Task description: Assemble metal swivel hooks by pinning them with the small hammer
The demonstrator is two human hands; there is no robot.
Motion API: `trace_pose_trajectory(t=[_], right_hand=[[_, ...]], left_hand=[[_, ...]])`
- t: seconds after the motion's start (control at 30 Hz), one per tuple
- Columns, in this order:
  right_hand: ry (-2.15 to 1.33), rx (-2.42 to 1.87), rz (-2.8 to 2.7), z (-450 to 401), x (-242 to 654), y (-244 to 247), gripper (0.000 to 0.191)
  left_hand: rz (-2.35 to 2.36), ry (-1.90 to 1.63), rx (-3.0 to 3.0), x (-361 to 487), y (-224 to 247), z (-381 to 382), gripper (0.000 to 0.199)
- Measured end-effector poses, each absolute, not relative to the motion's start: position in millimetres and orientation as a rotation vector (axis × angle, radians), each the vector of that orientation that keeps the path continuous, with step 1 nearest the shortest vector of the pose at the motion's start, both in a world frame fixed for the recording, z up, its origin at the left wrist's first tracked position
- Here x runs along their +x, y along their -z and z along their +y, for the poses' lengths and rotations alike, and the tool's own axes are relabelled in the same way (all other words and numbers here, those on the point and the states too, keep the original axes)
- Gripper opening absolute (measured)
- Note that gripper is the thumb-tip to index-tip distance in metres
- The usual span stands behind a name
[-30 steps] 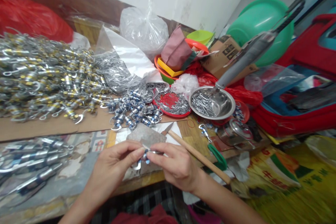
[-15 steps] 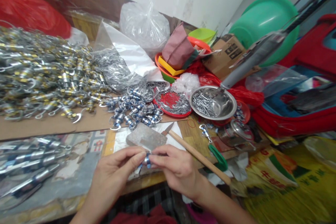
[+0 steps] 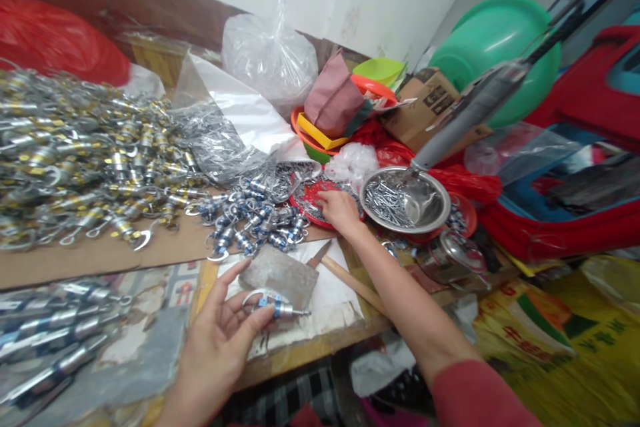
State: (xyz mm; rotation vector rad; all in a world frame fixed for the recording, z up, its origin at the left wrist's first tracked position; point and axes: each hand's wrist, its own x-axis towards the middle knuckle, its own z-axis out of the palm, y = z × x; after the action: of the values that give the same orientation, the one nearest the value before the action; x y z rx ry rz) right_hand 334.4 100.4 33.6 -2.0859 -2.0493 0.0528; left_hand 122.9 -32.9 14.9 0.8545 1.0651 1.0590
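Observation:
My left hand [image 3: 225, 327] holds a metal hook anchor bolt with blue bands [image 3: 275, 307] between thumb and fingers. Its open hook points left and its shank points right, over a grey metal block [image 3: 280, 273] on white paper. My right hand [image 3: 340, 208] reaches over a red plate [image 3: 306, 203] of small metal pieces. Its fingertips are drawn together among the pieces; whatever they pinch is too small to make out. Just left of the plate lies a pile of similar blue-banded hook bolts [image 3: 255, 217].
A steel bowl of nails or pins [image 3: 440, 210] stands right of the plate. Beside the block lies a wooden-handled tool [image 3: 355, 285]. Yellow-banded hook bolts [image 3: 100, 167] are heaped at left, larger blue-banded bolts [image 3: 55, 327] nearer. A grey rod-like tool [image 3: 465, 113] slants over the bowl.
Both hands were together on the bolt near the table's edge. My right hand has left it and moved forward to the red plate; my left hand keeps the bolt, its hook now showing.

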Motion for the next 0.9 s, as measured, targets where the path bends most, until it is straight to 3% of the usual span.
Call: trace_pose_trajectory(t=[0.1, 0.33, 0.5, 0.6, 0.73, 0.9], right_hand=[[-0.087, -2.153, -2.098, 130, 339, -19, 0.012], [-0.173, -2.066, -2.121, 140, 338, -20, 0.012], [-0.308, -1.815, -2.094, 89, 327, -37, 0.019], [-0.419, -1.425, -2.092, 35, 307, -36, 0.016], [-0.248, -0.887, -2.139, -14, 285, -25, 0.022], [-0.052, -0.898, -2.303, -25, 279, -22, 0.023]], left_hand=[[1.044, -1.039, 0.828, 124, -18, -34, 0.075], [1.044, -0.993, 0.772, 126, -17, -31, 0.082], [1.034, -1.021, 0.724, 125, -12, -28, 0.084], [1.013, -1.030, 0.716, 125, -9, -28, 0.085], [1.006, -1.053, 0.739, 124, -6, -28, 0.085], [0.986, -1.076, 0.725, 125, -8, -29, 0.084]])
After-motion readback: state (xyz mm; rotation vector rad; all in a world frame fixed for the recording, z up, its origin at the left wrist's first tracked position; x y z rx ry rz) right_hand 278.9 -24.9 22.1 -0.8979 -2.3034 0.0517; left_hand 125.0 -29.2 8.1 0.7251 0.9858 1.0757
